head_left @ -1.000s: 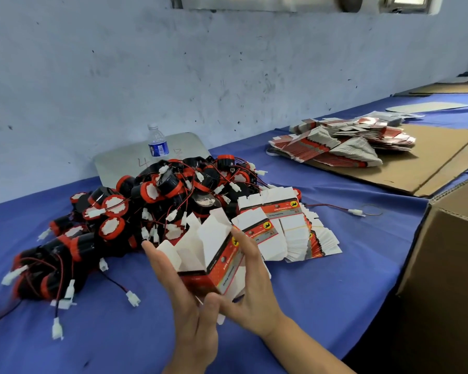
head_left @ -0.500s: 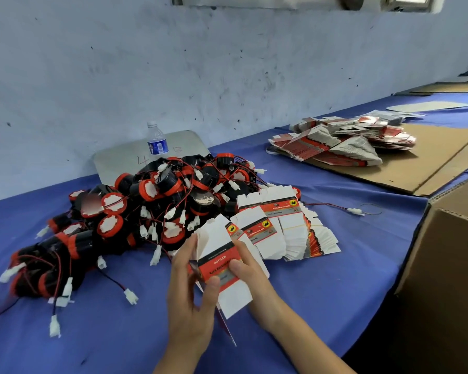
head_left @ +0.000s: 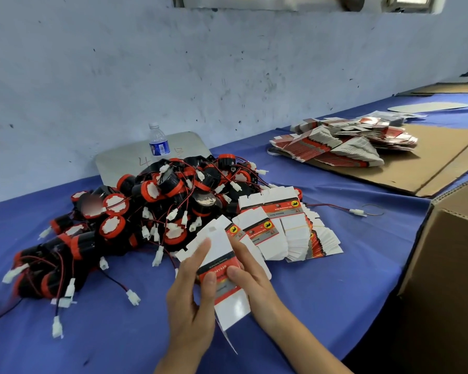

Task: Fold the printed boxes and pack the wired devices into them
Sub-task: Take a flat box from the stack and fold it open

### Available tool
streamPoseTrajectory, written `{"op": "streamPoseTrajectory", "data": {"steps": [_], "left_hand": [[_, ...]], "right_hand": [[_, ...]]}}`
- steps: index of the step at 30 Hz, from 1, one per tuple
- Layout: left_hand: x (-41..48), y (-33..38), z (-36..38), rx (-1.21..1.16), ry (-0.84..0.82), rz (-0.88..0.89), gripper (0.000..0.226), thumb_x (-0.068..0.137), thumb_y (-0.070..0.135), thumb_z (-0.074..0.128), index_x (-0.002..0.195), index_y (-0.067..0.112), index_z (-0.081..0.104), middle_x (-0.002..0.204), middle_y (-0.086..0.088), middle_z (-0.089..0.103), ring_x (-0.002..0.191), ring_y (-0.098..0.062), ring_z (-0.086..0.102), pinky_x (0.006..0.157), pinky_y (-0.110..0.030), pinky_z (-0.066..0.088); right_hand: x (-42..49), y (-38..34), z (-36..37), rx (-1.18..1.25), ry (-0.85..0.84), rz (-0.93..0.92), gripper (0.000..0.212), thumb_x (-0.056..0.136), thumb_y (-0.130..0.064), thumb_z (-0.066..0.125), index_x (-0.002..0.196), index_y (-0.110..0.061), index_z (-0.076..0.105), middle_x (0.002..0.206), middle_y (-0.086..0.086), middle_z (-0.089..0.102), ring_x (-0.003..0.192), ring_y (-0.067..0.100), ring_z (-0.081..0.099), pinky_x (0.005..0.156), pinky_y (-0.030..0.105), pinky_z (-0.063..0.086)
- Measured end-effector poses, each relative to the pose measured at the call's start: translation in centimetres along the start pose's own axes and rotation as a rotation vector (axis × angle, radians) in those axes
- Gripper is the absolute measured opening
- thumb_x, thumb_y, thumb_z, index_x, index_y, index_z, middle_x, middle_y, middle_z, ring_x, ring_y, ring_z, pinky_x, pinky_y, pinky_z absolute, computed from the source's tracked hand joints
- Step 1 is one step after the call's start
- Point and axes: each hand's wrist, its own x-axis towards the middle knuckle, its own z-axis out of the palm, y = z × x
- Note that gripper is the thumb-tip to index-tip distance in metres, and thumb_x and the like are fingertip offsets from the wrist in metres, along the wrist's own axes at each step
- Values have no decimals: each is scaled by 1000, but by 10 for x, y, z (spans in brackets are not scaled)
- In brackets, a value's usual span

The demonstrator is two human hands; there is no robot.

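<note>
Flat white-and-red printed cardboard box (head_left: 222,268): pinched between left hand (head_left: 189,303) and right hand (head_left: 251,279), above blue cloth table (head_left: 335,279). Beside it, glossy black-and-red cylindrical wired devices (head_left: 157,206), heaped.

Even, soft daylight, faint shadows, sharp centre, wide-angle bending at edges, one blurred patch.

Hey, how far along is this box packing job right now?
Early, by the look of it. Done: no packed box shows anywhere. In hand: the left hand and right hand hold one printed box, still flat. Left: the pile of wired devices lies loose, a fan of flat boxes waits beside it, and another stack sits on the cardboard sheet.
</note>
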Motion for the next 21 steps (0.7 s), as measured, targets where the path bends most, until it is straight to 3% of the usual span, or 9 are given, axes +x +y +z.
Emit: {"op": "streamPoseTrajectory", "data": {"steps": [3,6,9,11,15,18,21], "left_hand": [[3,3,-2,86,-37,70,34,95,61,36,125,56,51,121,28,56,107,-6,61,76,-21,55],[6,3,-2,138,-11,161,26,94,43,44,114,40,60,124,25,54,115,-2,54,86,-16,49],[6,4,-1,178,-1,242,25,95,46,44,105,29,60,129,-5,52,125,-5,45,98,-11,35],[6,5,-1,146,-9,212,31,95,52,43,101,28,62,139,-16,44,132,-10,41,101,-11,32],[0,4,2,93,-39,186,20,86,37,50,101,36,63,160,-9,16,139,-20,39,103,-19,39],[-1,4,4,84,-42,174,20,84,38,51,101,43,61,163,-2,4,144,-16,30,104,-29,39],[2,4,4,96,-57,167,18,86,43,52,100,39,63,161,-6,14,138,-11,38,101,-13,37]], "right_hand": [[0,0,-1,-7,15,-11,44,87,-35,52,131,-35,44,119,-32,59,112,-5,56,86,11,46],[2,-1,-1,-6,54,-57,51,87,-35,53,136,-31,43,132,-12,55,116,3,57,91,19,47],[3,-1,0,18,60,-78,57,81,-44,55,137,-38,45,133,1,55,121,19,55,100,35,47],[4,-1,0,41,68,-73,58,80,-45,56,137,-39,45,130,6,56,119,25,57,100,39,48],[7,1,-2,101,99,-60,60,77,-46,59,135,-37,47,124,10,60,116,31,59,100,47,48],[8,3,-4,134,106,-50,56,77,-47,59,132,-40,50,119,9,63,111,33,62,96,47,50],[9,3,-3,164,115,-40,52,76,-45,59,126,-36,55,118,14,62,111,40,59,97,56,45]]}}
